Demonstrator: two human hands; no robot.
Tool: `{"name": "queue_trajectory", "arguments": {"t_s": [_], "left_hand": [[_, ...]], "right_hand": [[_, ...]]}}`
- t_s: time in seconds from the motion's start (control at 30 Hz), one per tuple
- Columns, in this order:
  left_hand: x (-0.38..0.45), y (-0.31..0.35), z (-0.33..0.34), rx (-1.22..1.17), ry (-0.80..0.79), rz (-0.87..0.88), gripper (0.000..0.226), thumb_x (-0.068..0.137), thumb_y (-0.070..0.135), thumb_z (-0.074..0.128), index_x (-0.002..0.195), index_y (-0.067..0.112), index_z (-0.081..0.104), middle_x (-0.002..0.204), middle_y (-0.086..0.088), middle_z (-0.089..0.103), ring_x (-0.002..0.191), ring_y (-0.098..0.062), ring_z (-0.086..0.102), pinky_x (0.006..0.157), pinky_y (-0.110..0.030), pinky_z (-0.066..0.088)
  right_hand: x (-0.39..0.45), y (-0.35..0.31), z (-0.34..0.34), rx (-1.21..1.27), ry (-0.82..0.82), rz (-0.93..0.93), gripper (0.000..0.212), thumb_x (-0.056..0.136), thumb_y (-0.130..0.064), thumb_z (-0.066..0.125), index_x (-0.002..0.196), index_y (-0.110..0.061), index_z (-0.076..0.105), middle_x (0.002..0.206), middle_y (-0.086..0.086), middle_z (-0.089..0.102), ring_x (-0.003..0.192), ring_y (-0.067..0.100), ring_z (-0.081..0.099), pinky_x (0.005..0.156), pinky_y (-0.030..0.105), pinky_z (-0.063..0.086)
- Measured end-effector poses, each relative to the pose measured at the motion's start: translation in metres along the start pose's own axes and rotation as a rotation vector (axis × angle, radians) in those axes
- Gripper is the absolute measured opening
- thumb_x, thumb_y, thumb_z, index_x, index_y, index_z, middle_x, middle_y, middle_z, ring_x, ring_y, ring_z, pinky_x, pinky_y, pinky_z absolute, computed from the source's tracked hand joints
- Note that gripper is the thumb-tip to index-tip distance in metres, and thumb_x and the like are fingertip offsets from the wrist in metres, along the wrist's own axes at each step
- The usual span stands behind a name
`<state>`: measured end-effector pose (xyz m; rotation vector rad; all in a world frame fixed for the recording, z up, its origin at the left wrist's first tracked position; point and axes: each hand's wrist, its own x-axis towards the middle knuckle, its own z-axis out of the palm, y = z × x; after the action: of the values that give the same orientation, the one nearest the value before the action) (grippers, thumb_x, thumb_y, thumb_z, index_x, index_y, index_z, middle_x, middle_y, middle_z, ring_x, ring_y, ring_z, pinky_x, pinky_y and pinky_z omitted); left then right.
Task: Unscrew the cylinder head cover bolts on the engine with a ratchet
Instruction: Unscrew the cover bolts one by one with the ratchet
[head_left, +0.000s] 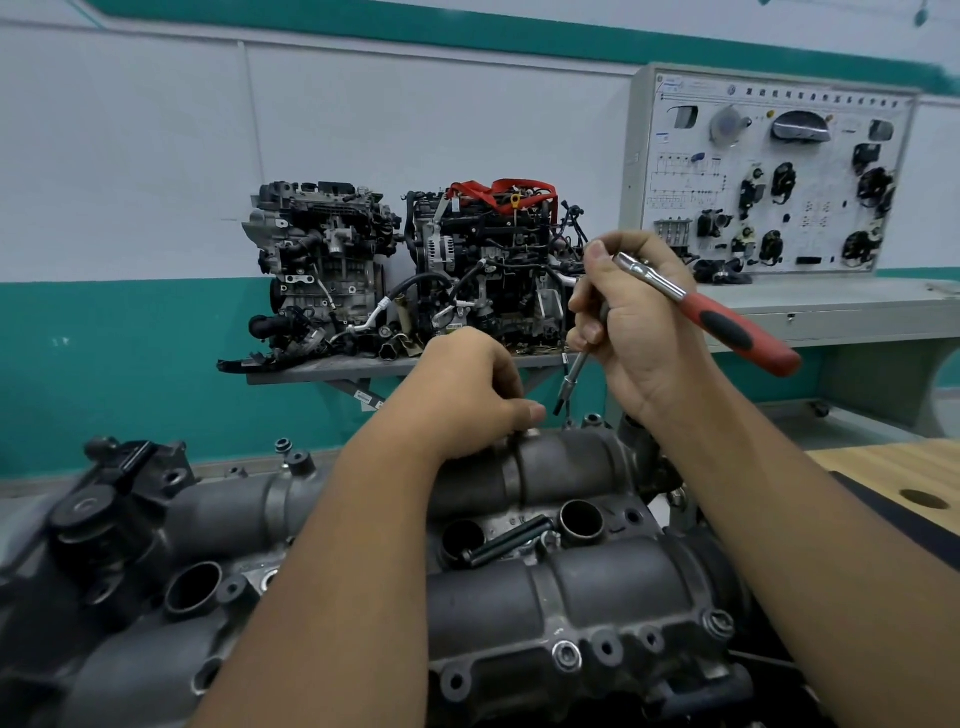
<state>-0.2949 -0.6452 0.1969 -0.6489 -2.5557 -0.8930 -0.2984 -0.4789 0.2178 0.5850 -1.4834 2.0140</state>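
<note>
Cylinder head cover (571, 587): dull grey cast metal, rough matte texture, two long rounded cam humps with round plug wells between them; fills the lower frame, right under both forearms. Loose black bolts (506, 543), slim and cylindrical, lie in the valley between the humps beside a plug well. Silver flanged bolt (566, 653) seated in the cover's near edge.

Left hand (470, 392) at the cover's far hump, fingers curled and pinching a small silver bolt head (530, 432) at the far rim; exact grip partly hidden.

Right hand (631, 317) raised above the cover's far right end, clenched around the ratchet (701, 306): chrome head and neck, smooth red handle with black rubber inset sticking out right. Thin chrome extension bar (571, 376) hangs down-left from the fist, dark bit tip just above the cover, not touching it.

Beyond the cover: grey metal shelf (311, 370) on the teal-and-white wall, carrying two cluttered engines (405, 270), the right one with red straps. Right of the cover: pale wood bench top (893, 478) with a round hole. Far right behind it: white training board (769, 171) with black car parts mounted, on a grey counter.
</note>
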Motion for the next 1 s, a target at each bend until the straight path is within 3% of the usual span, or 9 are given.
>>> {"name": "queue_trajectory", "arguments": {"t_s": [0.23,0.4,0.57,0.7,0.87,1.0], "left_hand": [[-0.0009,0.0025,-0.0002,-0.04,-0.023,0.024,0.014,0.088,0.024,0.08,0.076,0.025,0.073,0.074,0.008,0.071,0.072,-0.006,0.067,0.066,-0.027,0.053],[-0.0002,0.0015,-0.0001,0.0,0.007,0.003,0.02,0.079,0.037,0.088,0.074,0.023,0.074,0.072,0.008,0.071,0.069,-0.003,0.067,0.061,-0.021,0.05],[-0.0008,0.0028,-0.0006,0.024,-0.069,0.058,0.023,0.084,0.014,0.078,0.074,0.033,0.072,0.074,0.015,0.069,0.074,0.003,0.065,0.069,-0.019,0.05],[-0.0009,0.0011,-0.0002,0.057,-0.055,0.053,0.014,0.08,0.029,0.087,0.077,0.031,0.074,0.077,0.012,0.07,0.076,-0.001,0.066,0.069,-0.019,0.053],[-0.0013,0.0007,-0.0001,0.066,-0.061,0.078,0.016,0.083,0.022,0.085,0.076,0.032,0.074,0.078,0.012,0.069,0.077,-0.001,0.064,0.069,-0.021,0.05],[-0.0025,0.0018,-0.0011,0.09,-0.039,0.078,0.018,0.081,0.025,0.086,0.074,0.035,0.073,0.074,0.015,0.067,0.076,-0.003,0.064,0.075,-0.031,0.058]], "right_hand": [[-0.0001,-0.0011,-0.0003,-0.002,0.001,0.005,0.009,0.106,-0.012,0.056,0.097,-0.015,0.056,0.062,0.004,0.058,0.043,0.014,0.041,0.047,0.027,0.036],[-0.0003,0.0007,0.0,0.007,-0.006,0.007,0.011,0.105,-0.012,0.057,0.094,-0.016,0.057,0.061,0.005,0.058,0.042,0.014,0.04,0.047,0.027,0.035],[0.0005,0.0011,-0.0009,0.004,-0.015,0.001,0.011,0.105,-0.013,0.058,0.094,-0.017,0.058,0.062,0.005,0.058,0.042,0.014,0.041,0.047,0.026,0.036],[0.0005,0.0018,-0.0011,-0.011,-0.018,0.006,0.01,0.104,-0.013,0.058,0.095,-0.016,0.058,0.062,0.004,0.059,0.043,0.014,0.041,0.047,0.027,0.037],[0.0006,0.0021,-0.0001,-0.015,-0.019,0.006,0.012,0.105,-0.013,0.058,0.094,-0.017,0.058,0.061,0.005,0.058,0.042,0.014,0.041,0.046,0.026,0.036],[0.001,0.0018,0.0001,-0.03,-0.007,0.003,0.013,0.105,-0.014,0.058,0.093,-0.017,0.057,0.062,0.005,0.057,0.041,0.015,0.04,0.047,0.026,0.036]]}}
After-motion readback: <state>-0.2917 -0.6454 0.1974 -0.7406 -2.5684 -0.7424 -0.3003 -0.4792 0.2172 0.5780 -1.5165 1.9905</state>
